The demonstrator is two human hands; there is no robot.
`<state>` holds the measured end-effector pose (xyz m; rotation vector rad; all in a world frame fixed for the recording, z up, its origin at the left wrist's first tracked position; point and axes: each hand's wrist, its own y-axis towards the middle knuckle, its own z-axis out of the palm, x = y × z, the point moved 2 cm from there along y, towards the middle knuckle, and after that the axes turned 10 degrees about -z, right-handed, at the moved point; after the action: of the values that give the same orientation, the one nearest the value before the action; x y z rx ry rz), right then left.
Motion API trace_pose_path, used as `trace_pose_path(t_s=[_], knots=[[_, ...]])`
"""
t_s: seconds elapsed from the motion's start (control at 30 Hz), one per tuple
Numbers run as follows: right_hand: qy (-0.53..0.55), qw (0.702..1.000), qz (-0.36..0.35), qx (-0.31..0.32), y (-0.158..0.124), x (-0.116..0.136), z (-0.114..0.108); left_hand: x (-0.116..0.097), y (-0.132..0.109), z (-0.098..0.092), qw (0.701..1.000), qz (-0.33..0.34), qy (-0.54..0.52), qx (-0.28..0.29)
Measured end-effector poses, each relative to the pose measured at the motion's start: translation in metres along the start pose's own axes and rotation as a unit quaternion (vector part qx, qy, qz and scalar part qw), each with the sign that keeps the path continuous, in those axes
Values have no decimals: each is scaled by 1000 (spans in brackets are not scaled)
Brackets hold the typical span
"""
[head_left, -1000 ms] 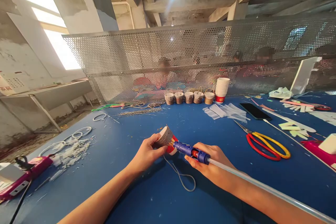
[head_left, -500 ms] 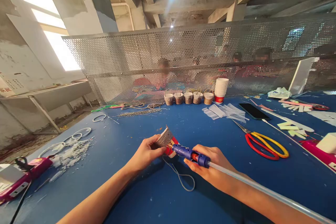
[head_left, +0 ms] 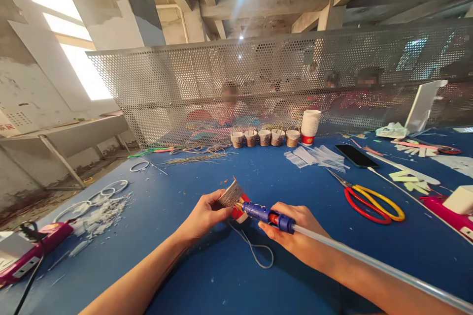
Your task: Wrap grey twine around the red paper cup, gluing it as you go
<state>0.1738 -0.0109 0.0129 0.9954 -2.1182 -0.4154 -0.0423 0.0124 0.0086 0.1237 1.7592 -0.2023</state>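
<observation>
My left hand (head_left: 207,212) grips a small paper cup (head_left: 240,210), tilted on its side, between thumb and fingers. Grey cord (head_left: 231,194) is wound around part of the cup; red and white paper shows on the rest. A loose tail of the cord (head_left: 254,251) loops down onto the table. In my right hand (head_left: 291,229) is a blue glue gun (head_left: 264,212), its nozzle at the cup beside the edge of the wound cord. A long clear glue stick (head_left: 354,253) runs out of the gun's back end over my right forearm.
Several cord-wrapped cups (head_left: 264,138) and a stack of paper cups (head_left: 310,125) stand along the perforated screen (head_left: 177,93). To the right lie scissors (head_left: 373,204), a phone (head_left: 356,156) and white strips (head_left: 320,157). Power strips (head_left: 40,251) sit at both sides. People are behind the screen.
Almost nothing differs. The glue gun's nozzle stays at the cup, and both hands keep nearly the same place; the whole view has shifted very slightly.
</observation>
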Motion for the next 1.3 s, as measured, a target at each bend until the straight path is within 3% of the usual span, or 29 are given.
trace_pose_path(t_s=[0.17,0.53,0.8,1.13,1.3], knots=[[-1,999,43,-9,0,-9,-4,-3,-1,1,1000,-9,-3,-3],[26,998,63,-13,2,-13,-2,0,0,-2,1000,2,-14,0],[30,999,34,16,0,2,1,1,1,-1,1000,-1,-6,14],[23,997,74,-24,4,-14,-3,3,1,-2,999,-4,-17,27],[19,998,56,3,2,-6,-1,2,2,-2,1000,-1,-10,27]])
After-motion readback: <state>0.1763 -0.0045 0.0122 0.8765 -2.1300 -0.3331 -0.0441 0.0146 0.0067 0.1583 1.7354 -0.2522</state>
